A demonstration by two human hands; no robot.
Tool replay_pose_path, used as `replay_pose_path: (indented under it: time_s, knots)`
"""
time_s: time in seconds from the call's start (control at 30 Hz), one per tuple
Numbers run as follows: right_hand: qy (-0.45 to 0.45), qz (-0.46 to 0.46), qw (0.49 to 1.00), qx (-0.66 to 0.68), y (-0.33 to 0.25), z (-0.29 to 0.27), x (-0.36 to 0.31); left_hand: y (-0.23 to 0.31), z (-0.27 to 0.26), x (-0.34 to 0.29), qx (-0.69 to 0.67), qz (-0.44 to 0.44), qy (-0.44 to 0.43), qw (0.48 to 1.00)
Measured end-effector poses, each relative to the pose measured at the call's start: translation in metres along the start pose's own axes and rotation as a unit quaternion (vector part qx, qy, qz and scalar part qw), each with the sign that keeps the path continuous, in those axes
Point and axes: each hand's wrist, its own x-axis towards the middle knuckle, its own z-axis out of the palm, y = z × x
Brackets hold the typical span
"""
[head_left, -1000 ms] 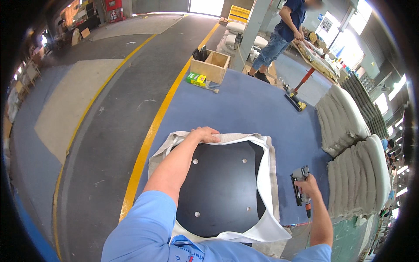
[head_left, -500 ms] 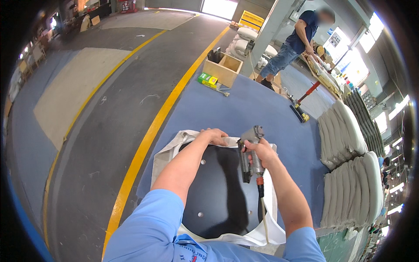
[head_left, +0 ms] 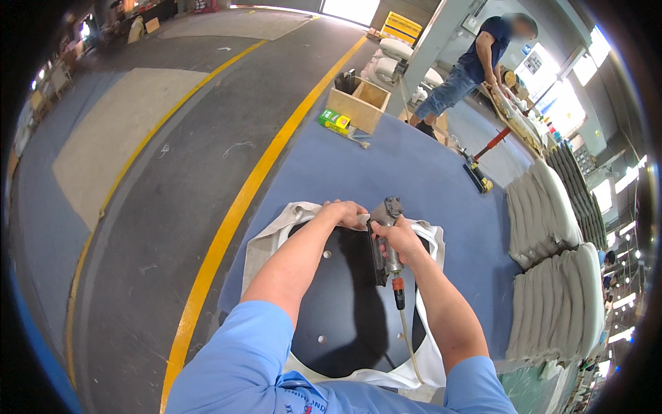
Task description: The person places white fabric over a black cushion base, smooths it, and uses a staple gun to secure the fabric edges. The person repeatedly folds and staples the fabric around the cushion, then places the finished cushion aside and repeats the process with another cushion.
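Note:
My right hand (head_left: 400,240) is wrapped round the handle of a grey pneumatic staple gun (head_left: 387,214), whose nose is down by the far edge of the panel. A thin air hose (head_left: 408,338) runs from its orange fitting toward me. At the same far edge my left hand (head_left: 347,213) pinches a fold of the white fabric cover (head_left: 269,231), close to the gun's nose. The fabric wraps round a black seat panel (head_left: 338,297) with several small round holes, lying on the blue table. The gun hides part of the panel's far edge.
Farther along the blue table (head_left: 303,181) stand a wooden box (head_left: 358,107) with dark strips and a green-yellow carton (head_left: 334,120). A second tool (head_left: 477,176) lies at the far right edge. Stacked pale cushions (head_left: 558,297) stand at right. Another person (head_left: 483,52) works beyond.
My right hand has brought the staple gun leftward, nearer my left hand. My left hand has shifted slightly right along the far edge and holds the fabric there.

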Motion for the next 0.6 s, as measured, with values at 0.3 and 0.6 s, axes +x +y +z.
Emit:
replay_pose_path:
  time_s: [0.3, 0.6]
  knots:
    - [0.034, -0.028, 0.999, 0.012, 0.023, 0.009, 0.006, -0.009, 0.014, 0.029, 0.011, 0.036, -0.034, 0.999]
    - [0.017, -0.068, 0.997, -0.043, 0.044, -0.047, -0.026, 0.016, 0.02, 0.004, 0.033, 0.032, 0.009, 0.999]
